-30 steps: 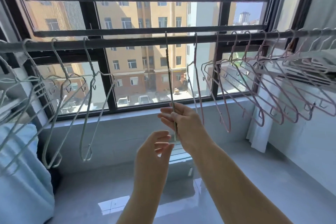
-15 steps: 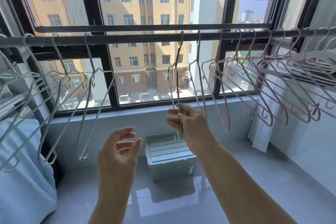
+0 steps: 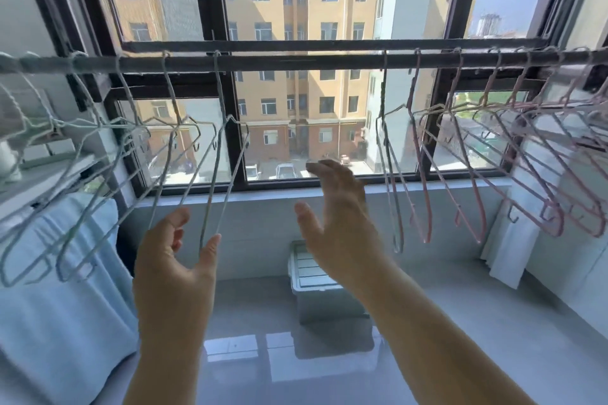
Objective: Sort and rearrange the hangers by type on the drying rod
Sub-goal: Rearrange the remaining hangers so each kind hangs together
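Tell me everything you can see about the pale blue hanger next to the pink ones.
The pale blue hanger is thin coated wire, as it looks. Its hook sits over the drying rod, and it hangs nearly edge-on, so it looks narrow. It is the leftmost of the right group, beside a pink hanger. The right hand is open near it, not touching.

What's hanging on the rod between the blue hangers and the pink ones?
Nothing: in the head view that stretch of rod is bare between the blue hangers and pink hangers.

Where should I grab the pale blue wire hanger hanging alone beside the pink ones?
Probably the long lower end of the pale blue wire hanger, from below with the open right hand. It hangs nearly edge-on from the dark rod, so pinch its wires from the sides.
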A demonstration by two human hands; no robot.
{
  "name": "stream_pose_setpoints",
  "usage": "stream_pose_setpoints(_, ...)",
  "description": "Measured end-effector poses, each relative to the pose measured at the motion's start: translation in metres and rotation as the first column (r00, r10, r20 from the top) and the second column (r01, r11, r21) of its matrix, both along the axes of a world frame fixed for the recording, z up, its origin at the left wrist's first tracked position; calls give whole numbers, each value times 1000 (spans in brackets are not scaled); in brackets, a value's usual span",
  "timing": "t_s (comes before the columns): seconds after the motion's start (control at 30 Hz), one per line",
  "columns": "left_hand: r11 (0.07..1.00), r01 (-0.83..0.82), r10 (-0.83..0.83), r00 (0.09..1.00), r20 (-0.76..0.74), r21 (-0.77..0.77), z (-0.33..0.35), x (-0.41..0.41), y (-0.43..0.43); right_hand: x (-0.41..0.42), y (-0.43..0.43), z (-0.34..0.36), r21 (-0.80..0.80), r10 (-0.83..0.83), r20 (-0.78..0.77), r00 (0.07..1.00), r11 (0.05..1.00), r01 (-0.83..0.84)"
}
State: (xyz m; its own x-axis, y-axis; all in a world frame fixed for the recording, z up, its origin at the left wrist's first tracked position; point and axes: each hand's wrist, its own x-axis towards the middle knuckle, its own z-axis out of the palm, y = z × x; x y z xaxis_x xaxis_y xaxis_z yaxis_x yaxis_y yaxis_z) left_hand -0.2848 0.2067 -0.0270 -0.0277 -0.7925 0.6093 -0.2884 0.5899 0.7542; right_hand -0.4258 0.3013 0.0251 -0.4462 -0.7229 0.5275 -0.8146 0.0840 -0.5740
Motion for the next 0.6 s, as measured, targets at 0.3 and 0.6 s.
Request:
stream_pose_setpoints(0.3, 956, 168, -177, 984, 18, 239, -20, 14, -6, 49, -88, -28, 7, 291, 739, 608, 899, -438)
stream_pose_setpoints(0.6, 964, 216, -221, 975, 17, 155, -12, -6, 6, 29, -67, -21, -354, 451, 833, 322, 880, -317)
